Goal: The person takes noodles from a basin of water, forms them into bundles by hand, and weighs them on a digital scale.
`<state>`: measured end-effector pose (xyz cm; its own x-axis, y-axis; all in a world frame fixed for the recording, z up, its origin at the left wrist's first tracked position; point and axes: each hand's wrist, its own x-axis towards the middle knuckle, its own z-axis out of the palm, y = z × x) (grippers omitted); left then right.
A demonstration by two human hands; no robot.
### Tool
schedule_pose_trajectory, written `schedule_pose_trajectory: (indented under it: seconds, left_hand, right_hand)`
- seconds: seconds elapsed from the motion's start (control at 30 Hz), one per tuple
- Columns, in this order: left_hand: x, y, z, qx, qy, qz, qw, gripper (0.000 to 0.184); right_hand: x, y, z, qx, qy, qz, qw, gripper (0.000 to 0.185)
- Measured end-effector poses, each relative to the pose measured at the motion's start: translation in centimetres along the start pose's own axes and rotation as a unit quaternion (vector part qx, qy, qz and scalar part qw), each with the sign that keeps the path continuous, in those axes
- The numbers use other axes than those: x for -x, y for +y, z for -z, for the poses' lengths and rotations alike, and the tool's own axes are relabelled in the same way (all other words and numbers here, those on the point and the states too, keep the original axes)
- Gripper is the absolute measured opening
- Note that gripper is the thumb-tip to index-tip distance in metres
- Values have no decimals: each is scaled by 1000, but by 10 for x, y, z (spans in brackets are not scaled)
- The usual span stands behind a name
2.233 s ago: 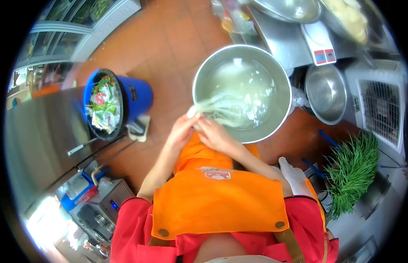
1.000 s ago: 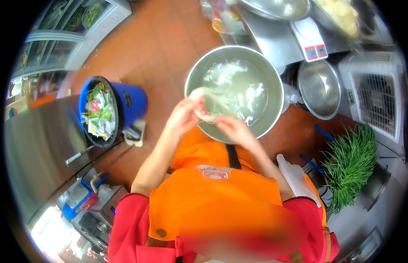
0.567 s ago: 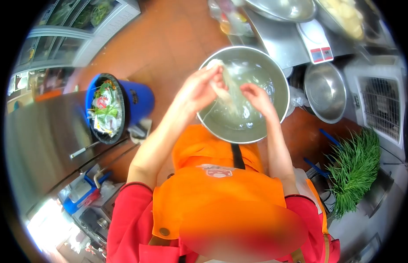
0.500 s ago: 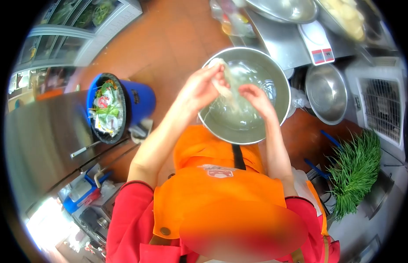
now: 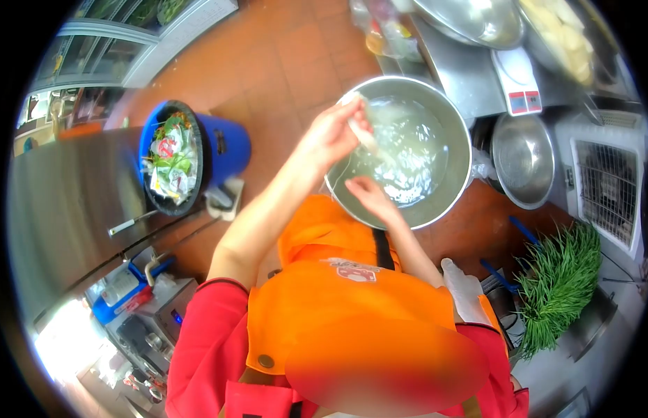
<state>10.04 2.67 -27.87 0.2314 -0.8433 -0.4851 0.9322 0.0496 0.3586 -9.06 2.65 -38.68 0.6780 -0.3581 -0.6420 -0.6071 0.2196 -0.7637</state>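
A large round metal pot [image 5: 446, 202] of cloudy water stands in front of my orange apron. Over its left side my left hand [image 5: 336, 129] is closed on a pale, limp, wet strip [image 5: 366, 138], whose lower end trails toward the water. My right hand [image 5: 372, 195] is lower, over the near left part of the pot, with its fingers curled together. Whatever may be between those fingers is too small to make out. A thin pale line runs near the pot's left rim; its nature is unclear.
To the left is a blue bin [image 5: 226, 148] full of scraps. A steel table [image 5: 463, 80] at upper right bears a white scale [image 5: 517, 80] and metal bowls. Another metal bowl [image 5: 524, 160] and a bunch of long green stalks [image 5: 557, 289] are at right.
My right hand has moved left and toward my body, away from the middle of the pot. My left hand keeps hold of the pale strip. The whole view has shifted slightly.
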Motion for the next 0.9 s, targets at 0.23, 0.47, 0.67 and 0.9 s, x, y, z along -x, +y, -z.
schedule_pose_trajectory:
  seconds: [0.23, 0.47, 0.67, 0.9]
  left_hand:
    - [-1, 4, -4, -42, -10, -11, 999, 13]
    - [-6, -8, 1, -280, -66, 15, 958, 23]
    - [1, -39, -28, -431, -235, 88, 867, 32]
    - [25, -9, -60, -500, -210, 84, 836, 28]
  right_hand:
    - [-31, -3, -17, -483, -100, -120, 861, 17]
    - [94, -74, 65, -374, -107, 32, 921, 23]
    - [95, -110, 115, 109, 17, 184, 977, 20]
    - [105, -166, 157, 100, 39, 222, 969, 15]
